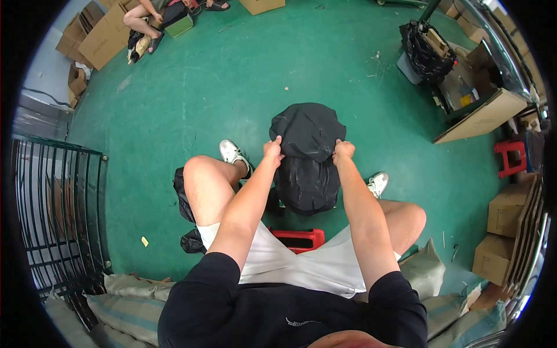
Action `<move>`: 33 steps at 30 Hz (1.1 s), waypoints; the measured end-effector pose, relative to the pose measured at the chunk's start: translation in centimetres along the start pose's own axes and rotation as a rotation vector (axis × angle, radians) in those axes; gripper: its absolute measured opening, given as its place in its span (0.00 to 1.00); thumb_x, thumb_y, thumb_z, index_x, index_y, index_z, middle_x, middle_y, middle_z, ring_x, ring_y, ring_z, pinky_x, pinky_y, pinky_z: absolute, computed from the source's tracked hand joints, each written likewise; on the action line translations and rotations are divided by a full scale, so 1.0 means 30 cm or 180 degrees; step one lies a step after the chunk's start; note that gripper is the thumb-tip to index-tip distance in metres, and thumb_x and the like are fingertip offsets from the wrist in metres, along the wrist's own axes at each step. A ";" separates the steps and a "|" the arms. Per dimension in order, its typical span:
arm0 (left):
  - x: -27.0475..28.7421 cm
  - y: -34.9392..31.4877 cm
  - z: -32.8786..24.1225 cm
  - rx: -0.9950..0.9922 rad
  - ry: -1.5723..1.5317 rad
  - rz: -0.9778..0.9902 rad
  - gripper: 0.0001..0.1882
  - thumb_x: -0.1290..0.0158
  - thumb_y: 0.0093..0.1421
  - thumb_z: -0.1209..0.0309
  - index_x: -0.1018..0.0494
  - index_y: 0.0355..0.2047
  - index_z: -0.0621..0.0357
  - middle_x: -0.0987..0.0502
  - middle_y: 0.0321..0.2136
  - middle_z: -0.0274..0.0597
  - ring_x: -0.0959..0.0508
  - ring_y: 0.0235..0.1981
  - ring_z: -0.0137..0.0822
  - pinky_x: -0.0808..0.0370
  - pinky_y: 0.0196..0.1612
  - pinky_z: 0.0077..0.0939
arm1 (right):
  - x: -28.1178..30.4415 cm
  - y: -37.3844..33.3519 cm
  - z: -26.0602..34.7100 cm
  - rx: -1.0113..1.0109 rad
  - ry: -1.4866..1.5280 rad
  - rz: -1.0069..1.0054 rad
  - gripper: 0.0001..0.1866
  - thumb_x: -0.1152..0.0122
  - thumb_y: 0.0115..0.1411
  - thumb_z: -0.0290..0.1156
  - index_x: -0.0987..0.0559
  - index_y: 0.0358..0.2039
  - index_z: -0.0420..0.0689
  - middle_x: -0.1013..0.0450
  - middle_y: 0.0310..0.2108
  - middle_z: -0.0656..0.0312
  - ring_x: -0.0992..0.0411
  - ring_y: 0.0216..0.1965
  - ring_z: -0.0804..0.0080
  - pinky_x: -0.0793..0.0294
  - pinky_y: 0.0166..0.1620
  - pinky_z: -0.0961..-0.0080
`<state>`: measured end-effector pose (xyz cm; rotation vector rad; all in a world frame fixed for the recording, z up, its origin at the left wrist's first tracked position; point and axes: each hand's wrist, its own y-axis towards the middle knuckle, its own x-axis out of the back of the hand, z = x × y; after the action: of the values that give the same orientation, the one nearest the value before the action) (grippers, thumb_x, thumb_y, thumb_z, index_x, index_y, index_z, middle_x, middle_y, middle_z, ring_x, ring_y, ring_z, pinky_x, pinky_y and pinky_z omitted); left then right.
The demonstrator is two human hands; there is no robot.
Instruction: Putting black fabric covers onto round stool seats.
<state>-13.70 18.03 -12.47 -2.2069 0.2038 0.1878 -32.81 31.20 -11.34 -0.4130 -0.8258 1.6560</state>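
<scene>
A rounded piece of black fabric (307, 130) is stretched between my two hands, creased in its middle. My left hand (273, 151) is closed on its left edge, thumb on top. My right hand (343, 150) grips the opposite edge in the same way. Just nearer to me, between my legs, is a second black rounded piece (307, 185) with a shiny, wrinkled surface. The upper fabric overlaps its far end; whether the two are joined I cannot tell. A red plastic stool (299, 239) shows partly beneath my white shorts.
Black bundles (184, 197) lie beside my left leg. A green metal rack (61, 203) stands at left, cardboard boxes (503, 217) and a red stool (510, 158) at right. Woven sacks (125, 313) lie behind me. Another person's leg (142, 23) appears at the far left.
</scene>
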 end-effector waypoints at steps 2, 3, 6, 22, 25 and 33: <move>-0.076 -0.127 0.029 -0.0080 -0.0199 -0.0109 0.32 0.47 0.63 0.62 0.44 0.62 0.63 0.29 0.52 0.50 0.26 0.49 0.44 0.31 0.52 0.45 | 0.077 0.010 -0.034 0.0193 0.0002 -0.0357 0.16 0.38 0.57 0.28 0.28 0.45 0.38 0.28 0.22 0.56 0.36 0.11 0.69 0.41 0.13 0.70; -0.025 -0.100 0.039 -0.0135 -0.0232 -0.0150 0.32 0.47 0.63 0.62 0.44 0.62 0.63 0.29 0.52 0.50 0.26 0.49 0.44 0.31 0.52 0.45 | 0.056 -0.035 -0.039 0.0205 -0.0007 -0.0282 0.16 0.38 0.57 0.28 0.28 0.45 0.38 0.28 0.22 0.56 0.36 0.11 0.69 0.41 0.13 0.70; 0.058 -0.064 0.099 -0.1041 0.0440 -0.1204 0.30 0.46 0.63 0.64 0.40 0.56 0.79 0.31 0.54 0.59 0.27 0.53 0.47 0.33 0.55 0.34 | 0.047 -0.089 -0.105 0.0481 -0.0487 -0.0210 0.17 0.37 0.56 0.27 0.27 0.45 0.37 0.26 0.26 0.53 0.31 0.16 0.67 0.33 0.19 0.68; 0.172 -0.272 0.307 -0.1090 0.1768 -0.1715 0.22 0.52 0.64 0.58 0.25 0.39 0.69 0.23 0.40 0.61 0.24 0.43 0.58 0.30 0.47 0.45 | 0.238 -0.202 -0.286 0.1126 -0.1241 -0.0668 0.20 0.36 0.56 0.36 0.23 0.44 0.35 0.25 0.43 0.44 0.27 0.46 0.49 0.29 0.50 0.62; 0.170 -0.285 0.337 -0.0959 0.1711 -0.1470 0.22 0.52 0.64 0.58 0.25 0.38 0.70 0.23 0.38 0.60 0.23 0.41 0.55 0.30 0.45 0.44 | 0.235 -0.189 -0.287 0.1039 -0.0839 -0.0699 0.21 0.33 0.53 0.35 0.23 0.44 0.35 0.24 0.43 0.47 0.26 0.47 0.56 0.31 0.51 0.65; 0.168 -0.323 0.345 -0.0873 0.1934 -0.1418 0.22 0.53 0.62 0.57 0.24 0.34 0.68 0.23 0.38 0.61 0.24 0.43 0.59 0.30 0.46 0.46 | 0.227 -0.226 -0.243 0.0875 -0.1159 -0.0862 0.27 0.32 0.51 0.35 0.26 0.49 0.34 0.28 0.49 0.42 0.29 0.51 0.48 0.31 0.53 0.61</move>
<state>-7.36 31.66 -12.17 -2.4612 0.0096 -0.7462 -24.96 40.31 -10.43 0.1921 -0.8599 1.5796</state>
